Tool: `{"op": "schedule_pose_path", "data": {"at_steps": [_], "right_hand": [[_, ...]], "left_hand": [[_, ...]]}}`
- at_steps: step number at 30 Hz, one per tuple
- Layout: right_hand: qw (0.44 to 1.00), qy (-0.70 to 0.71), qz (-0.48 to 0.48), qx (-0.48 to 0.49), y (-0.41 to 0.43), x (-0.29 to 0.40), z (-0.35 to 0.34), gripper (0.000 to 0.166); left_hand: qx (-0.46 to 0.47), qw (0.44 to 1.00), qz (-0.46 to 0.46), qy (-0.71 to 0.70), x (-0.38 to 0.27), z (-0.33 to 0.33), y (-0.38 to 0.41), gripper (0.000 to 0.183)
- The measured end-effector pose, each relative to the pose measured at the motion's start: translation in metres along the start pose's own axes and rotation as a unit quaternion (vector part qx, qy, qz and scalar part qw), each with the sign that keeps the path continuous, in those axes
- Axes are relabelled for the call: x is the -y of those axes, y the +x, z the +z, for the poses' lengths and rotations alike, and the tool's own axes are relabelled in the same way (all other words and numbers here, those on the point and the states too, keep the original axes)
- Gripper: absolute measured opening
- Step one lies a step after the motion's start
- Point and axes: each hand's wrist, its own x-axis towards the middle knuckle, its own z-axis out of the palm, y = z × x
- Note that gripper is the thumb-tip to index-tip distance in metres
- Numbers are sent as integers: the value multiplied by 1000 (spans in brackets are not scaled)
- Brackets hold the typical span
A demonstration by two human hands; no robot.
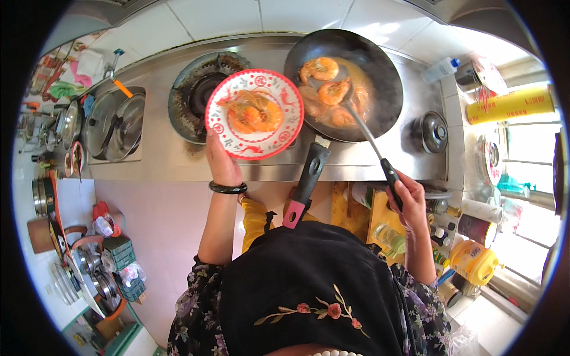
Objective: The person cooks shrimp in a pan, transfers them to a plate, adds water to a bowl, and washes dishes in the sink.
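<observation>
My left hand point(224, 162) grips the near-left rim of a white plate point(287, 129) with a red edge and red patterns. Several cooked shrimp point(253, 113) lie on it. The plate is held above the stove, between the left burner and a dark wok point(387, 84). In my right hand point(409, 198) is the black handle of a metal spatula point(367, 133), its head down in the wok among shrimp point(334, 92) and orange sauce. Steam rises there. The wok's black handle point(309, 171), pink at the tip, points towards me, and neither hand touches it.
A sooty gas burner point(191, 100) sits left of the wok. Further left, pot lids point(127, 127) lie in a sink below a faucet point(116, 66). A small lidded black pot point(432, 132) stands to the right. Bottles and a yellow jug point(473, 262) crowd my right side.
</observation>
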Motion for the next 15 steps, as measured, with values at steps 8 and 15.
{"op": "schedule_pose_path", "data": {"at_steps": [8, 15], "right_hand": [[991, -89, -55, 79, -28, 48, 32, 40], [924, -334, -181, 44, -29, 51, 56, 37]], "left_hand": [[44, 999, 12, -14, -5, 1, -1, 45], [58, 998, -2, -24, -4, -1, 1, 45]]}}
